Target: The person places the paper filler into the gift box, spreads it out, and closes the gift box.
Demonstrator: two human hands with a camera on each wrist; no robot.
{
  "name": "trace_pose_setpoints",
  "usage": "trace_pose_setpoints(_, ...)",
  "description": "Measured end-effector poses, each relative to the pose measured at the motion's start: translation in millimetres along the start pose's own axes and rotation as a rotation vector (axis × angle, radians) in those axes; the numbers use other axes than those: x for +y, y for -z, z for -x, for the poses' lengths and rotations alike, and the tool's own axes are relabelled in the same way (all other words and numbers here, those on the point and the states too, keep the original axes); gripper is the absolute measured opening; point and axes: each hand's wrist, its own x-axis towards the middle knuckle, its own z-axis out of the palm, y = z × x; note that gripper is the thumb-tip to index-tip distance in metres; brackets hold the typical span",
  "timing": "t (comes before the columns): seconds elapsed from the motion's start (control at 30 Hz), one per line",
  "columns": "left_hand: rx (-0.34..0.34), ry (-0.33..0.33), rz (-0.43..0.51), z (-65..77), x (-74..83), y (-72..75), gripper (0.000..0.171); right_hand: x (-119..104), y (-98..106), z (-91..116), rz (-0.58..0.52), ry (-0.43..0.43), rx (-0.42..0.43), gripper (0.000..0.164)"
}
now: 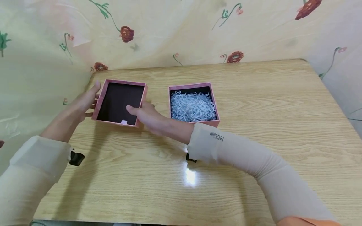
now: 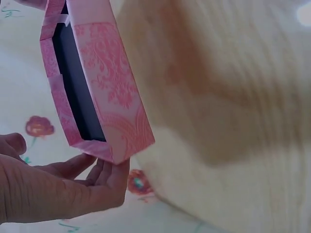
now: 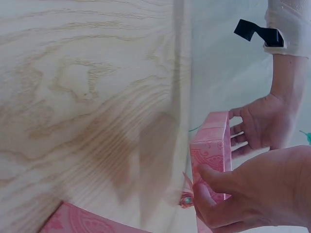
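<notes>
A square pink box lid [image 1: 120, 100] with a black inside and a small white tab is tilted above the table at the left in the head view. My right hand [image 1: 147, 115] grips its right wall, thumb over the rim and fingers outside. My left hand [image 1: 85, 102] is at the opposite wall, its thumb standing apart from the lid. In the left wrist view the fingertips [image 2: 116, 177] of that hand touch a lower corner of the patterned wall. A matching pink box [image 1: 216, 123] stands to the right, filled with pale blue shredded paper [image 1: 192, 106].
The wood-grain table [image 1: 277, 103] reaches a back wall hung with flowered cloth [image 1: 175, 31], which also covers the left side. Black straps [image 1: 76, 158] hang from the sleeves. Light glares off the tabletop near the middle.
</notes>
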Motion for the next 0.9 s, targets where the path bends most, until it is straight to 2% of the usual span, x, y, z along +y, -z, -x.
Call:
trace_pose_setpoints(0.23, 0.027, -0.031, -0.019, 5.2, 16.0, 0.8, 0.11, -12.6, 2.2, 4.0, -0.017, 0.018, 0.028, 0.038)
trace_pose_setpoints(0.4, 0.031, -0.037, 0.021, 10.0, 21.1, 0.2, 0.108, -28.2, 8.6, 8.4, -0.02, -0.014, 0.035, 0.04)
trace_pose_setpoints(0.5, 0.033, -0.044, 0.046, 14.3, 24.6, -0.6, 0.106, -37.0, 14.5, 11.5, -0.049, -0.027, 0.007, 0.04)
trace_pose_setpoints(0.63, 0.032, -0.063, 0.071, 21.2, 30.6, -4.5, 0.102, -48.3, 26.0, 21.2, 0.011, -0.089, 0.015, 0.062)
trace_pose_setpoints(0.73, 0.019, -0.081, 0.095, 26.0, 35.1, -9.1, 0.092, -57.0, 34.5, 31.3, 0.075, -0.136, 0.039, 0.075)
trace_pose_setpoints(0.9, -0.002, -0.113, 0.135, 30.4, 46.5, -18.5, 0.073, -70.4, 49.1, 44.6, 0.122, -0.142, 0.036, 0.074)
